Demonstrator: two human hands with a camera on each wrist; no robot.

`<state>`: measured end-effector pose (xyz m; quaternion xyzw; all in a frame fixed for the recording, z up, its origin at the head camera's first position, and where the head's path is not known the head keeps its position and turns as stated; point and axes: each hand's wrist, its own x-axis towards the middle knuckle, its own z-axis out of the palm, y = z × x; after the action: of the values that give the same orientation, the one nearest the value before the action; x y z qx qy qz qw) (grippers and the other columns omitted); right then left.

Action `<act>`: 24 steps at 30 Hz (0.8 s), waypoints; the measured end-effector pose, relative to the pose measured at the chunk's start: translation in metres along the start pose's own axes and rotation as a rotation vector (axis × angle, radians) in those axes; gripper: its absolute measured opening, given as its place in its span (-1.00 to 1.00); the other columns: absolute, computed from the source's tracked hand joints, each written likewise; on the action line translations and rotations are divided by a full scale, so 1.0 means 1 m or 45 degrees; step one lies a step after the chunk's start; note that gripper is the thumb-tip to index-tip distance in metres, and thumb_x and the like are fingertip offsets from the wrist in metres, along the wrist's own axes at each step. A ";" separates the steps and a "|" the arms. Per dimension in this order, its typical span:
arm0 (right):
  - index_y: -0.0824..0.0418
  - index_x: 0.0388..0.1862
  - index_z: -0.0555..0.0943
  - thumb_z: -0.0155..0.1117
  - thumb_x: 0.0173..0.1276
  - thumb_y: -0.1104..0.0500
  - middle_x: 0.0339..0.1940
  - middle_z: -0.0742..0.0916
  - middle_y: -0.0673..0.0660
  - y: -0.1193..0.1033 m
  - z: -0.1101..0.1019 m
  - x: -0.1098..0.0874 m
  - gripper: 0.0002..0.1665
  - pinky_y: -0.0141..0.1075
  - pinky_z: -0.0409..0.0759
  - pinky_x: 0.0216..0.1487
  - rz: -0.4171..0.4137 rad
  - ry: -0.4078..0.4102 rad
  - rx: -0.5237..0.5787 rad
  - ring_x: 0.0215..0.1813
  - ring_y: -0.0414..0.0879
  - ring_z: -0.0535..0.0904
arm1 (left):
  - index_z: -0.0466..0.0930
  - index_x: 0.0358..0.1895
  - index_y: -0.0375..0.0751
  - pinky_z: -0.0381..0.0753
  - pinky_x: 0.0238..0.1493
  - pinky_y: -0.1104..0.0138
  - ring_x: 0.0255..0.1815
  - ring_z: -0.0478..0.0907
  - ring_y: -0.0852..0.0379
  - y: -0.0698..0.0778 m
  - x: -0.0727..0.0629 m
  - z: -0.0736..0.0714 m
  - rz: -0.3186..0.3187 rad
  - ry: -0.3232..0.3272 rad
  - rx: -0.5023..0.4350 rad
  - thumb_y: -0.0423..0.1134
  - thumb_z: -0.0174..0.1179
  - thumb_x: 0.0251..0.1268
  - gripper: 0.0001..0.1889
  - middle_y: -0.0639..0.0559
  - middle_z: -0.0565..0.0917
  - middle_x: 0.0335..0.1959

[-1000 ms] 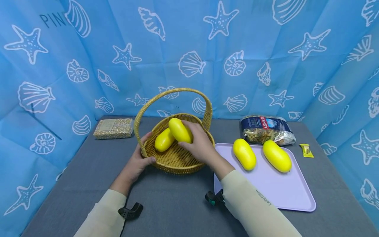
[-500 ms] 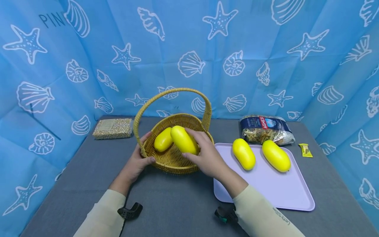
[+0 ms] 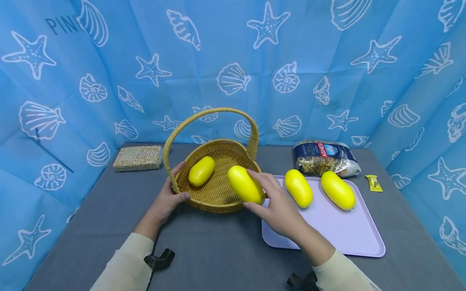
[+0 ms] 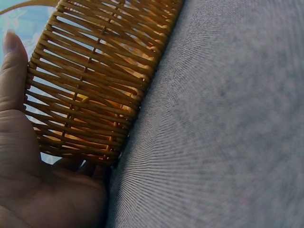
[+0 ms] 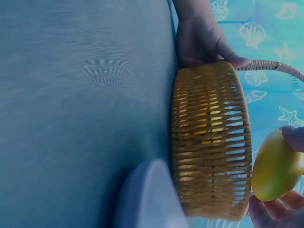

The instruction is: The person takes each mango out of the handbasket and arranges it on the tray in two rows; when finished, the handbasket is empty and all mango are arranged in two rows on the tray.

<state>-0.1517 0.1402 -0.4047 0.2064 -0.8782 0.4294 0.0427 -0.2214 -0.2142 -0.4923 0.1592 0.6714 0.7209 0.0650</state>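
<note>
The glossy yellow oblong fruit (image 3: 243, 184) is pinched between the fingers and thumb of the right hand (image 3: 279, 207). Left of those fingers, the left hand (image 3: 165, 203) grips the tan woven wicker basket (image 3: 218, 207). A weak pinch could let the smooth skin slip; the fruit, close by the basket's rim, could knock it.

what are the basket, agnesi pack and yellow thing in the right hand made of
Basket: woven strands, slight sheen, wicker or plastic imitation. Agnesi pack: likely plastic film, glossy, partly see-through. Yellow thing: smooth, satiny surface; real or moulded fruit, unclear.
</note>
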 end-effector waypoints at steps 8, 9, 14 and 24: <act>0.02 0.70 0.39 0.61 0.43 0.20 0.52 0.53 0.14 0.014 -0.013 -0.024 -0.06 0.10 0.64 0.14 0.019 0.008 -0.019 0.35 0.08 0.52 | -0.02 0.82 0.15 0.49 0.33 0.33 0.66 0.08 -0.19 0.000 -0.001 0.000 0.002 0.015 0.010 -0.42 0.42 0.49 0.03 -0.08 -0.01 0.79; 0.02 0.70 0.40 0.62 0.43 0.21 0.52 0.53 0.15 0.016 -0.015 -0.027 -0.06 0.10 0.64 0.14 0.025 0.009 -0.024 0.34 0.08 0.53 | -0.03 0.82 0.14 0.50 0.32 0.33 0.65 0.08 -0.19 0.000 -0.001 0.000 0.004 0.012 0.007 -0.43 0.41 0.50 0.03 -0.08 -0.01 0.79; -0.01 0.70 0.40 0.64 0.40 0.20 0.50 0.54 0.15 0.022 -0.025 -0.046 -0.04 0.06 0.65 0.12 0.103 0.006 -0.092 0.26 0.04 0.52 | -0.05 0.83 0.08 0.50 0.33 0.29 0.64 0.10 -0.18 0.000 0.000 0.001 0.016 -0.003 -0.003 -0.45 0.40 0.50 0.03 -0.11 -0.02 0.79; 0.07 0.68 0.42 0.70 0.34 0.19 0.41 0.57 0.21 0.037 -0.042 -0.081 0.00 0.05 0.67 0.09 0.231 -0.002 -0.270 0.19 0.06 0.54 | -0.06 0.82 0.06 0.53 0.32 0.27 0.61 0.14 -0.18 0.000 0.000 0.002 0.022 -0.012 -0.023 -0.38 0.46 0.47 0.05 -0.13 -0.01 0.78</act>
<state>-0.0968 0.2193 -0.4256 0.1211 -0.9337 0.3360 0.0245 -0.2212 -0.2120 -0.4925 0.1678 0.6631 0.7268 0.0634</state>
